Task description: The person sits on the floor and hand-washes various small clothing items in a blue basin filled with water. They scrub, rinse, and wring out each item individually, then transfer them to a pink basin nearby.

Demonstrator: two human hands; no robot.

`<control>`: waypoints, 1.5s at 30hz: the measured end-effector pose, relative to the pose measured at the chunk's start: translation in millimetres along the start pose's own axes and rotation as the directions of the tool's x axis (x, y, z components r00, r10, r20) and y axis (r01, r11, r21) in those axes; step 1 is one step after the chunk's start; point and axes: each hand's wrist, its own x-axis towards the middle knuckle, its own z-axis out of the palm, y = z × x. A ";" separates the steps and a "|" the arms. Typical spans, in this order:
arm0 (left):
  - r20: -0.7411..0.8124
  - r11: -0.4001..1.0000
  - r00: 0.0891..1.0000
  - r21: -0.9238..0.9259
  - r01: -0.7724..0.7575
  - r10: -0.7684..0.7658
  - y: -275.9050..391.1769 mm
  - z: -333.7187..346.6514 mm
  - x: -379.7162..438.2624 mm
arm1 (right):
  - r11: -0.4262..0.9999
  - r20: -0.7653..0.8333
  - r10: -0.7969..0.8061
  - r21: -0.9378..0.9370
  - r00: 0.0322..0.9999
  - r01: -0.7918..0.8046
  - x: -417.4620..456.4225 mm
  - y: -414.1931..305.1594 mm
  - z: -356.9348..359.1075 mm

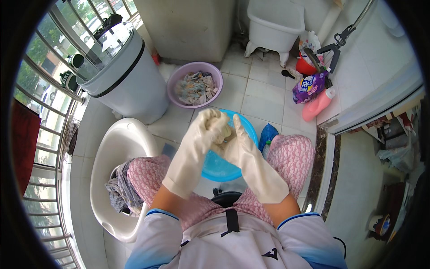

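Observation:
Both hands wear cream rubber gloves and meet above a bright blue plastic basin (220, 169) that stands on the floor between my knees. My left hand (211, 126) is curled around a bunched, pale wet cloth (221, 134). The palm of my right hand (235, 143) supports the same cloth from the side, its thumb raised away from it. Water shows in the basin under the gloves. Beyond it, a purple basin (172, 90) holds crumpled, patterned laundry (198, 88).
A white baby bathtub (99, 188) with grey clothes (124, 188) stands at the left. Behind it is a large pale tub (134, 97). At the right lie a purple detergent pouch (307, 88), a pink bottle (317, 107) and a blue bag (268, 132). A door frame (324, 171) runs alongside.

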 end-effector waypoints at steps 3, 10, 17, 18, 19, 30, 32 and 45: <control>0.223 0.557 0.789 0.600 -0.574 0.573 -29.7 -0.3 9.8 | 0.980 -0.003 -0.042 0.193 0.999 0.042 22.5 20.2 -7.0; -0.326 0.929 0.879 0.247 -0.276 0.348 -49.2 32.1 -16.2 | 0.960 -0.095 -0.263 0.069 0.960 0.270 29.0 27.4 8.3; -0.239 0.721 0.969 -0.660 -0.210 0.064 -54.4 26.6 -13.0 | 0.823 -0.303 -0.564 -0.128 0.768 0.554 5.2 58.8 53.4; -0.255 0.752 0.965 -0.624 -0.211 0.059 -62.1 24.2 -9.0 | 0.819 -0.273 -0.572 -0.153 0.773 0.552 5.5 59.5 51.3; -0.272 0.782 0.961 -0.587 -0.211 0.054 -69.0 22.1 -7.3 | 0.816 -0.242 -0.578 -0.177 0.779 0.551 6.4 60.3 45.7; -0.433 0.744 0.888 -0.642 -0.186 -0.152 -105.7 25.0 -11.9 | 0.681 -0.164 -0.638 -0.576 0.752 0.452 19.0 58.4 -13.6; -0.161 0.641 0.985 -0.749 -0.165 0.065 -138.9 14.7 -10.9 | 0.528 0.013 -0.676 -0.690 0.737 0.496 21.1 60.4 -19.3; 0.242 0.903 0.970 -0.423 0.075 0.033 -95.5 -30.8 0.6 | -0.767 0.915 -0.210 -0.372 0.344 0.522 -1.8 18.7 27.3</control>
